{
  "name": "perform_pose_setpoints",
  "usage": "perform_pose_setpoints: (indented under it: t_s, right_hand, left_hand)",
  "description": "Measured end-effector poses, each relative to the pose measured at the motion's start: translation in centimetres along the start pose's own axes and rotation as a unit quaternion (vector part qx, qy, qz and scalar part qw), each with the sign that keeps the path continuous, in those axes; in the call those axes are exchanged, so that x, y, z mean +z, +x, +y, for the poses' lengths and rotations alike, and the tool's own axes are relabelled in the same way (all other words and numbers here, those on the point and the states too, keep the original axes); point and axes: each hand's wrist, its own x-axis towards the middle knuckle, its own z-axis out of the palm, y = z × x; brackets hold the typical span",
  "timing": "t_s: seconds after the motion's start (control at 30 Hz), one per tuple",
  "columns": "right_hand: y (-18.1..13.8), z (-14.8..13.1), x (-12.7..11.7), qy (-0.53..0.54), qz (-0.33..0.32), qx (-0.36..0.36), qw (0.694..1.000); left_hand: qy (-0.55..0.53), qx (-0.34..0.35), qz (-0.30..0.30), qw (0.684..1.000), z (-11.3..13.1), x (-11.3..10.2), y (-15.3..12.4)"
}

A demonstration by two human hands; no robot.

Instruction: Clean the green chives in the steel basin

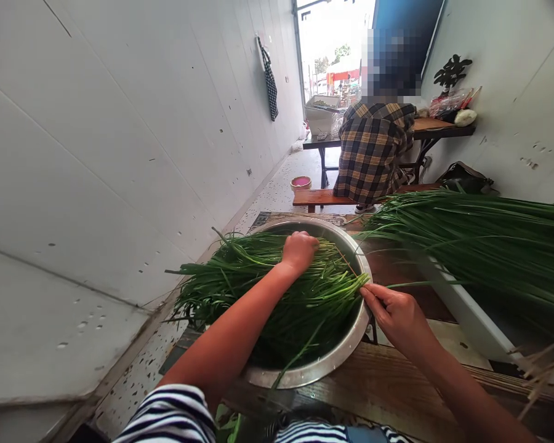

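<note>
A wide metal basin (321, 376) holds a large heap of garlic chives (314, 295), their pale stem ends toward the right and the green leaves hanging over the left rim. My left hand (299, 253) is closed on the chives near the far side of the basin; its fingertips are hidden. At the right rim my right hand (392, 309) pinches stem ends between thumb and fingers. A thin brownish strand runs between the two hands. One long green blade stretches rightward from beside my right hand.
A big pile of long chives (480, 240) lies to the right over a white-edged box (471, 314). Beyond the basin, a person in a plaid shirt (373, 147) sits on a wooden bench (323, 197). A white wall (96, 154) borders the left, and a pink bucket (301, 183) stands on the floor.
</note>
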Motion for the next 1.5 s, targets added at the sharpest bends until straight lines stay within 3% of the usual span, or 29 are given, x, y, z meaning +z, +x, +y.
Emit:
perform_pose_setpoints:
  t_s: [0.2,0.53,0.73,0.87,0.97,1.1,1.27,1.4,1.5]
  right_hand:
    - [0.0,0.1,0.0,0.001,-0.009,0.016,1.000]
    - [0.0,0.3,0.2,0.017,-0.009,0.018,1.000]
    - [0.0,0.3,0.2,0.017,-0.003,0.019,1.000]
    - [0.0,0.3,0.2,0.012,0.001,0.013,1.000]
    - [-0.1,0.2,0.2,0.007,0.002,0.008,1.000]
    - [-0.1,0.2,0.1,0.017,0.004,0.010,1.000]
    - [-0.1,0.3,0.2,0.009,-0.003,0.019,1.000]
    - [-0.1,0.4,0.2,0.010,-0.002,0.018,1.000]
    - [-0.1,0.2,0.2,0.013,-0.003,0.017,1.000]
  left_hand:
    - [0.029,0.006,0.005,1.000,-0.8,-0.2,0.1]
    - [-0.065,0.021,0.016,0.998,-1.1,-0.1,-0.2]
    - [0.081,0.094,0.095,0.988,-1.1,-0.6,-0.5]
    - [0.096,0.127,0.152,0.975,-0.4,-1.0,-1.0]
    - [0.060,0.151,0.133,0.978,0.3,-1.1,-1.3]
    - [0.006,0.099,0.089,0.991,0.4,-1.7,-0.9]
    - [0.033,0.058,-0.005,0.998,-1.1,-1.9,-0.1]
    - [-0.006,0.080,-0.010,0.997,-2.2,-1.0,0.1]
    - [-0.140,0.080,0.007,0.987,-1.9,-0.3,0.2]
